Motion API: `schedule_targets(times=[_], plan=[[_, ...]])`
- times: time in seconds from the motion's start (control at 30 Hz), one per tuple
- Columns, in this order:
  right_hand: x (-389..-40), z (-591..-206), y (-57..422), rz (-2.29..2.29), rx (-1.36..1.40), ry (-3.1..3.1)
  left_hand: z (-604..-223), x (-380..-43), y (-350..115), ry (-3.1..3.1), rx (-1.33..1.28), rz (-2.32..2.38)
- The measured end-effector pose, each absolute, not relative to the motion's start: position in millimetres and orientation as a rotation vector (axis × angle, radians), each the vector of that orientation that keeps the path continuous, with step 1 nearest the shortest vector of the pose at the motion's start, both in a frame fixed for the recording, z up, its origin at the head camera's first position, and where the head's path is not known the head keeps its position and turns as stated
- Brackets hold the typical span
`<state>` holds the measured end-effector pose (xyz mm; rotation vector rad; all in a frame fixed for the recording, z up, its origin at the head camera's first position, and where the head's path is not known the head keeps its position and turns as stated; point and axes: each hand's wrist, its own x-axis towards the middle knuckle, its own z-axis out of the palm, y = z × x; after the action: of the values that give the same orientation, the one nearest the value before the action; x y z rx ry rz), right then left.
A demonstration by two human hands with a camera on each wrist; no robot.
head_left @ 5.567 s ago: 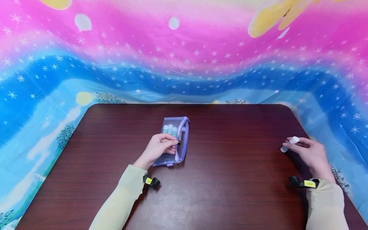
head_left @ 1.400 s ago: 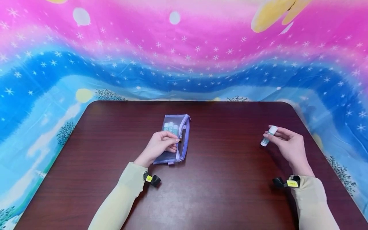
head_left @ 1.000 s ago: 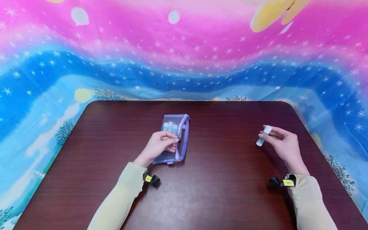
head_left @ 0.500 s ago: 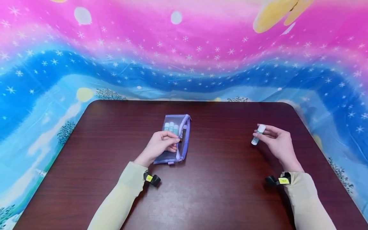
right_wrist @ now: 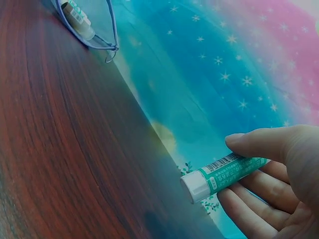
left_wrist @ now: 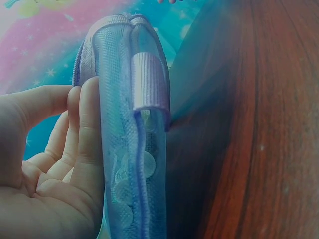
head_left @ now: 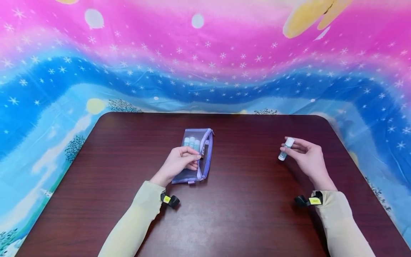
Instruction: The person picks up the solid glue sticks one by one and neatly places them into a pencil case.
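A purple mesh zip pouch (head_left: pixel 189 175) lies on the table, its zipped mouth spread and facing right. Several glue sticks (head_left: pixel 191 142) with white caps show through the mesh. My left hand (head_left: pixel 179 162) pinches the upper edge of the pouch's mouth between thumb and fingers; in the left wrist view the pouch's side (left_wrist: pixel 117 139) stands beside the fingers. Off to the right, my right hand (head_left: pixel 308 157) holds another glue stick (head_left: pixel 285 149), white and green, tilted, between thumb and fingers. The right wrist view shows its barcode label and white end (right_wrist: pixel 196 186).
The dark red-brown wooden table (head_left: pixel 244 214) reaches back to a patterned cloth backdrop (head_left: pixel 224 64) in pink and blue. A stretch of tabletop lies between the pouch and the right hand. Black camera straps (head_left: pixel 170 200) sit on both wrists.
My right hand has carried the glue stick leftward from the table's right edge, slowing lately. The left hand keeps its hold on the pouch, which stays in place.
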<state>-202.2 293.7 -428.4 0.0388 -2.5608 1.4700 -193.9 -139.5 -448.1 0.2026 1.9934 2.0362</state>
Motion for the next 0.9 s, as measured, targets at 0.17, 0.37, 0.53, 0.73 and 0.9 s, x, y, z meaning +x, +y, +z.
schedule_targets(times=[0.17,0.37,0.53,0.73,0.9], plan=[[-203.5,-427.9,290.6,1.464,0.059,-2.569,-449.6,-194.6,-139.1,1.99,0.19,2.036],[-204.1,-425.1,283.2,1.491,0.095,-2.55,-450.4,-194.8,-138.8,1.991,0.191,2.034],[-205.4,-425.3,277.6,1.51,0.131,-2.532,-449.8,-194.5,-139.0,1.985,0.198,2.039],[-206.9,-425.9,273.3,1.524,0.157,-2.518,-449.3,-194.3,-139.0,1.978,0.194,2.043],[-206.9,-424.1,269.1,1.529,0.171,-2.512,-449.6,-194.6,-139.3,1.977,0.201,2.044]])
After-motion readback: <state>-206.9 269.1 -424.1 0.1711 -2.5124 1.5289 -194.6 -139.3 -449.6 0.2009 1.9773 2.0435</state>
